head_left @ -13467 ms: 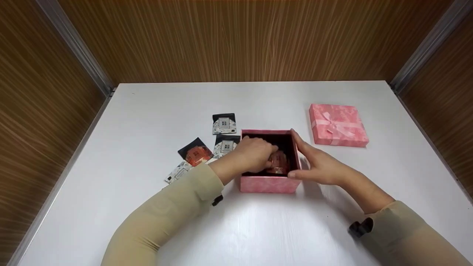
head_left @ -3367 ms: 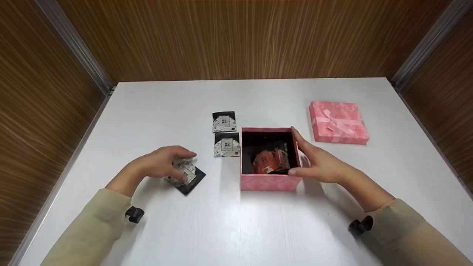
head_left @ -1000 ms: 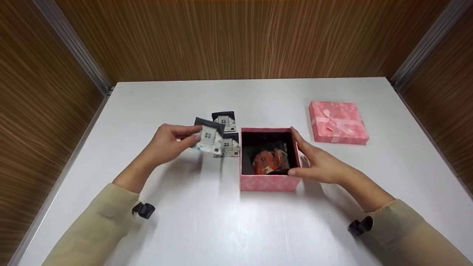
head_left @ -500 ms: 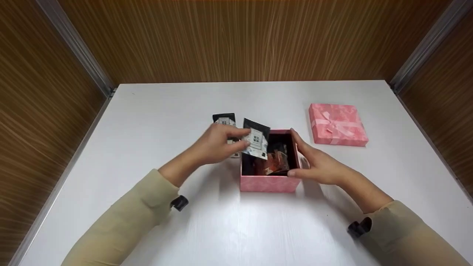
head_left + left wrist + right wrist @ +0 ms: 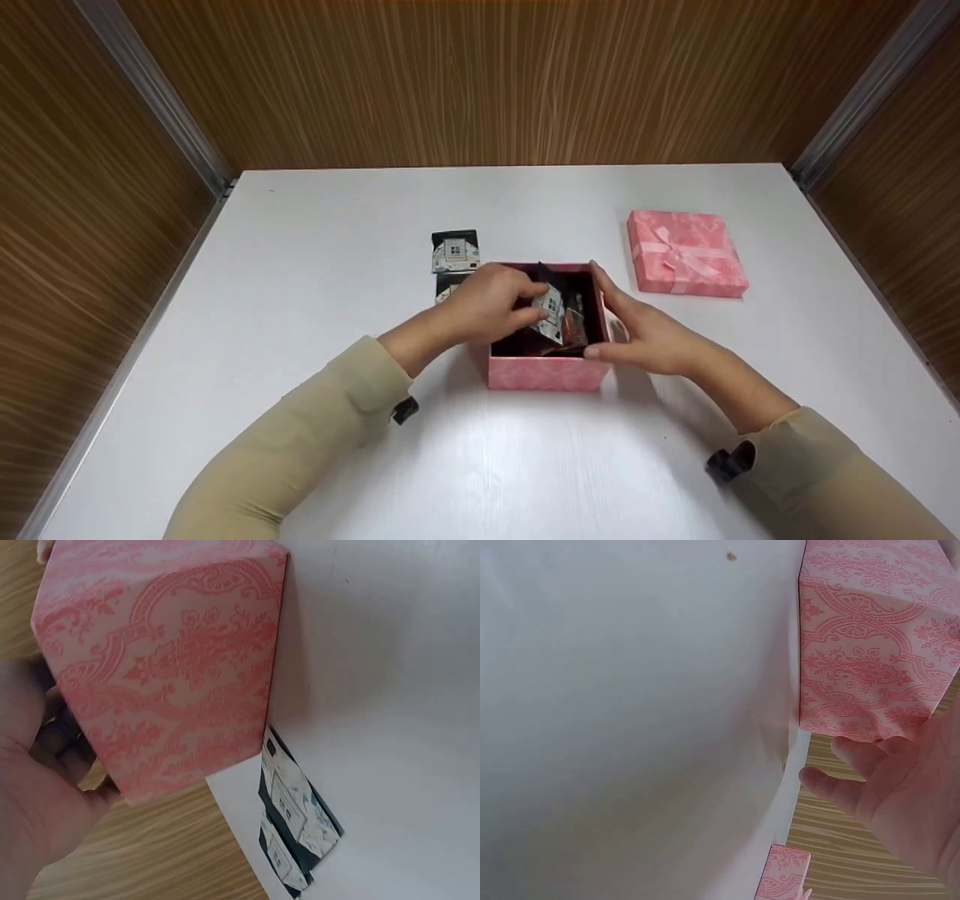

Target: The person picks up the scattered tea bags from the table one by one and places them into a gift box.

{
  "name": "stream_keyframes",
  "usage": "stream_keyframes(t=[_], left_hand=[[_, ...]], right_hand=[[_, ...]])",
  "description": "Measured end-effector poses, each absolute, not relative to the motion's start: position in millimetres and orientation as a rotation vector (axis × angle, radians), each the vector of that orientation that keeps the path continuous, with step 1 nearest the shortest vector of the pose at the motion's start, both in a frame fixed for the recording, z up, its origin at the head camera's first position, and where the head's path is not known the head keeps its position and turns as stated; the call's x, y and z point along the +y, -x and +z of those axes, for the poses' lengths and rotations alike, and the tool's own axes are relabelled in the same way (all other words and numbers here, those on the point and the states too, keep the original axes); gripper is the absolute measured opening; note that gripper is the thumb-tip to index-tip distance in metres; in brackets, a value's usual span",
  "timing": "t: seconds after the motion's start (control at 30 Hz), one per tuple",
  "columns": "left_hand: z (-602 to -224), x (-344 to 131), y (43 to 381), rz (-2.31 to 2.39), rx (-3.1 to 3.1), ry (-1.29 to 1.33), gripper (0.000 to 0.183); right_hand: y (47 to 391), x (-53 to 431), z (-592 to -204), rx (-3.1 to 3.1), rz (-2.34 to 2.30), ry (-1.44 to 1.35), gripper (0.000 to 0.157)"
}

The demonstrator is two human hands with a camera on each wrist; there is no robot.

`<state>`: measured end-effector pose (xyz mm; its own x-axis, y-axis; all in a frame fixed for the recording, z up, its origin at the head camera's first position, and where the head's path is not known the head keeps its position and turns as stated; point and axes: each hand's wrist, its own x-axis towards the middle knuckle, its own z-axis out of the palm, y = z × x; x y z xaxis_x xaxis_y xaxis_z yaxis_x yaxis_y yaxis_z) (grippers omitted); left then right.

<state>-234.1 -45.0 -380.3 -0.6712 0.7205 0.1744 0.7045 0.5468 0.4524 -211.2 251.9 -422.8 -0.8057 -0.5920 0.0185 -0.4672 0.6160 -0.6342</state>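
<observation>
My left hand (image 5: 487, 304) reaches over the left rim of the open pink box (image 5: 546, 373). Between thumb and fingers it pinches a black-and-white sachet (image 5: 551, 319), which is tilted inside the box. Beside that, an orange-red sachet (image 5: 574, 327) lies partly covered, and the rest of the contents is hidden. My right hand (image 5: 652, 335) grips the box's right side, thumb at the near corner and fingers at the far one. The left wrist view shows the box's patterned outer wall (image 5: 172, 675) but not the held sachet.
Two more black-and-white sachets lie left of the box, a far one (image 5: 455, 253) and a nearer one (image 5: 448, 285) partly behind my left hand. The pink lid (image 5: 686, 255) with its ribbon bow rests at the right rear of the white table (image 5: 337, 217).
Orange-red sachets went from the table's left into the box. My left hand then picked up a black-and-white sachet, carried it right and lowered it into the box. My right hand stayed put.
</observation>
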Motion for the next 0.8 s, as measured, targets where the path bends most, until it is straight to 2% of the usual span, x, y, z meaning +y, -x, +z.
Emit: stream_keyframes(t=[0.13, 0.33, 0.8], left_hand=[[-384, -34, 236, 0.618, 2.742, -1.311, 0.026], [-385, -21, 236, 0.306, 2.77, -1.217, 0.035], [-387, -9, 233, 0.048, 2.772, -1.067, 0.026]], right_hand=[[212, 252, -424, 2.648, -0.953, 0.884, 0.114], [212, 253, -425, 2.647, -0.958, 0.883, 0.114], [211, 252, -424, 2.645, -0.973, 0.895, 0.115]])
